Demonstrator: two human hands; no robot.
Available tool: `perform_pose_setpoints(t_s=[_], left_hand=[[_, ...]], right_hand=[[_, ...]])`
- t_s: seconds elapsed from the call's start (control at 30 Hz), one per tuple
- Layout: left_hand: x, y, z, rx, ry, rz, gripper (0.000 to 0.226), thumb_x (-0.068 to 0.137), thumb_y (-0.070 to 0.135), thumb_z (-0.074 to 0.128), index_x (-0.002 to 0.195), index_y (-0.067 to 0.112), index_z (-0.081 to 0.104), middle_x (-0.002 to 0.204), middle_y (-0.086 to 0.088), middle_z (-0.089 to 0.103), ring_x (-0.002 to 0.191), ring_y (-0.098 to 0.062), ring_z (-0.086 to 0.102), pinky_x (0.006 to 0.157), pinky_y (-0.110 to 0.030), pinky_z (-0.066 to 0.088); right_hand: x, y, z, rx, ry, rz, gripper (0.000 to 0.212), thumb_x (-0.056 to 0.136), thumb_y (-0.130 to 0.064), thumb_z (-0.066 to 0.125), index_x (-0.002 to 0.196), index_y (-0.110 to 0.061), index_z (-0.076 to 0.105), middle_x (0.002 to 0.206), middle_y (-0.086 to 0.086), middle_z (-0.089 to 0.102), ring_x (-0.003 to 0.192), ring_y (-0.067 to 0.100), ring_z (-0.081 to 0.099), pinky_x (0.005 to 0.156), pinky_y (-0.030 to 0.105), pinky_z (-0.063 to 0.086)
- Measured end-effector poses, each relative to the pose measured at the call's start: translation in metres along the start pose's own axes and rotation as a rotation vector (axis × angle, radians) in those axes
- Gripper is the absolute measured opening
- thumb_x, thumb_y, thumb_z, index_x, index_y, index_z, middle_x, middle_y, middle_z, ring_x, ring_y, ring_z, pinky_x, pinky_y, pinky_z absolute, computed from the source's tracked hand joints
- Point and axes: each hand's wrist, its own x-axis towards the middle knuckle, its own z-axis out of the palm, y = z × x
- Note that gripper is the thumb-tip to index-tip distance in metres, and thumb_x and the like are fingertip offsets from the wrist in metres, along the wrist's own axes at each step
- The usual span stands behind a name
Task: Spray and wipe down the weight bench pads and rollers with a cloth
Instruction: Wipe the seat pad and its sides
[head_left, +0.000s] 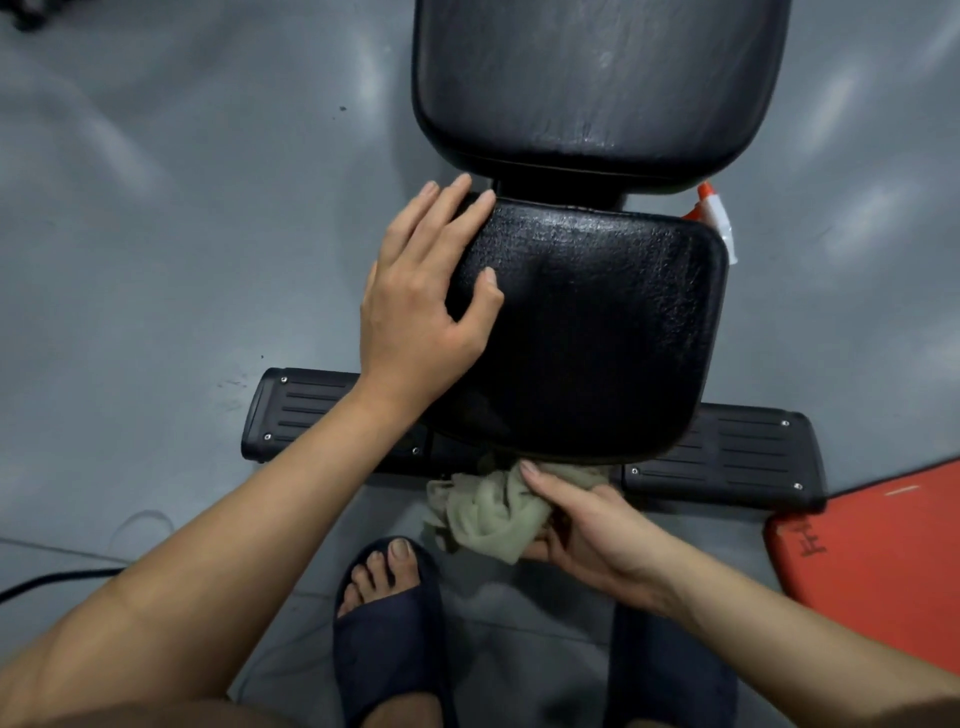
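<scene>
Inspector: Hands?
Cleaner: Left hand (421, 296) lies flat, fingers spread, on seat pad's (597, 322) left edge. Right hand (587, 530) grips bunched cloth (493, 512) at near edge.
Inspector: Advise: brace pad, press cloth along near lip, overlap strokes. Bottle (719, 218) sits far right.

My left hand (421, 296) lies palm down on the pad (597, 322), fingers straight and slightly spread, forearm reaching in from lower left. My right hand (587, 535) sits lower, thumb and curled fingers gripping the cloth (488, 514).
</scene>
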Motion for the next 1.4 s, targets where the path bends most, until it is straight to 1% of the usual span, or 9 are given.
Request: perform_pose_setpoints(t_s=[0.2, 0.3, 0.43, 0.53, 0.67, 0.83, 1.0, 1.23, 1.4], left_hand=[[-0.002, -0.004, -0.014, -0.117, -0.042, 0.032, 0.042, 0.099, 0.018, 0.059, 0.14, 0.012, 0.06, 0.157, -0.003, 0.046, 0.149, -0.017, 0.037, 0.12, -0.023, 0.029], [-0.014, -0.015, -0.029, -0.143, 0.054, 0.041, 0.023, 0.096, 0.008, 0.06, 0.117, 0.005, 0.07, 0.135, -0.007, 0.062, 0.128, -0.021, 0.058, 0.107, -0.036, 0.048], [-0.044, -0.028, -0.034, -0.188, 0.057, -0.215, 0.009, 0.09, 0.01, 0.054, 0.086, 0.009, 0.062, 0.08, -0.004, 0.06, 0.07, -0.019, 0.055, 0.062, -0.042, 0.047], [-0.067, -0.035, -0.024, -0.405, 0.028, -0.446, 0.011, 0.087, 0.021, 0.046, 0.08, 0.018, 0.054, 0.062, -0.007, 0.05, 0.054, -0.025, 0.045, 0.05, -0.042, 0.037], [-0.083, -0.02, -0.012, -0.671, 0.011, -0.852, 0.017, 0.096, 0.016, 0.04, 0.081, 0.012, 0.047, 0.058, -0.013, 0.041, 0.042, -0.017, 0.041, 0.039, -0.026, 0.03], [-0.096, -0.02, -0.02, -0.928, -0.416, -1.255, 0.029, 0.091, 0.038, 0.044, 0.088, 0.014, 0.06, 0.073, -0.01, 0.058, 0.059, -0.02, 0.058, 0.051, -0.028, 0.043], [-0.121, -0.024, -0.023, -0.926, -0.912, -1.011, 0.063, 0.069, 0.05, 0.075, 0.126, 0.025, 0.065, 0.121, 0.004, 0.073, 0.112, -0.015, 0.068, 0.097, -0.043, 0.056], [-0.117, -0.008, -0.009, -0.849, -0.857, -0.947, 0.011, 0.09, 0.012, 0.075, 0.101, 0.012, 0.077, 0.089, -0.002, 0.076, 0.083, -0.01, 0.068, 0.073, -0.017, 0.053], [-0.115, -0.008, -0.013, -0.992, -0.8, -1.079, 0.01, 0.099, 0.01, 0.062, 0.099, 0.007, 0.071, 0.089, -0.002, 0.073, 0.081, -0.007, 0.068, 0.066, -0.019, 0.055]], right_hand=[[-0.015, -0.013, -0.022, -0.007, -0.006, -0.07, 0.024, 0.082, -0.009, 0.073, 0.104, -0.001, 0.078, 0.118, 0.023, 0.071, 0.105, 0.029, 0.072, 0.08, 0.036, 0.061], [-0.028, -0.03, -0.057, 0.133, -0.072, -0.143, 0.06, 0.065, -0.009, 0.088, 0.122, 0.0, 0.071, 0.134, 0.027, 0.061, 0.123, 0.038, 0.063, 0.095, 0.047, 0.056], [-0.025, -0.026, -0.074, 0.247, -0.19, -0.1, 0.061, 0.098, -0.008, 0.023, 0.157, 0.004, 0.013, 0.162, 0.032, 0.009, 0.15, 0.048, 0.008, 0.124, 0.058, 0.009], [-0.014, -0.015, -0.051, 0.16, -0.196, -0.072, 0.071, 0.083, -0.017, 0.068, 0.146, 0.005, 0.046, 0.151, 0.03, 0.042, 0.138, 0.043, 0.046, 0.105, 0.052, 0.048], [0.002, 0.004, -0.015, 0.064, -0.243, -0.056, 0.053, 0.072, -0.018, 0.086, 0.121, -0.004, 0.071, 0.132, 0.026, 0.063, 0.119, 0.039, 0.064, 0.093, 0.048, 0.056], [0.013, 0.011, 0.008, 0.056, -0.173, -0.06, 0.041, 0.095, -0.006, 0.044, 0.134, 0.001, 0.054, 0.133, 0.025, 0.063, 0.123, 0.037, 0.063, 0.1, 0.048, 0.054], [0.018, 0.015, -0.008, -0.148, -0.006, -0.174, 0.035, 0.104, -0.001, 0.041, 0.134, 0.002, 0.057, 0.136, 0.019, 0.063, 0.13, 0.033, 0.058, 0.113, 0.054, 0.043], [-0.01, 0.0, -0.025, -0.155, -0.043, -0.237, 0.042, 0.082, -0.017, 0.073, 0.117, 0.005, 0.071, 0.13, 0.024, 0.065, 0.124, 0.035, 0.063, 0.102, 0.046, 0.053], [-0.028, -0.014, -0.052, -0.105, 0.097, -0.371, 0.071, 0.06, -0.017, 0.093, 0.119, 0.011, 0.065, 0.123, 0.031, 0.066, 0.114, 0.038, 0.068, 0.087, 0.037, 0.059]])
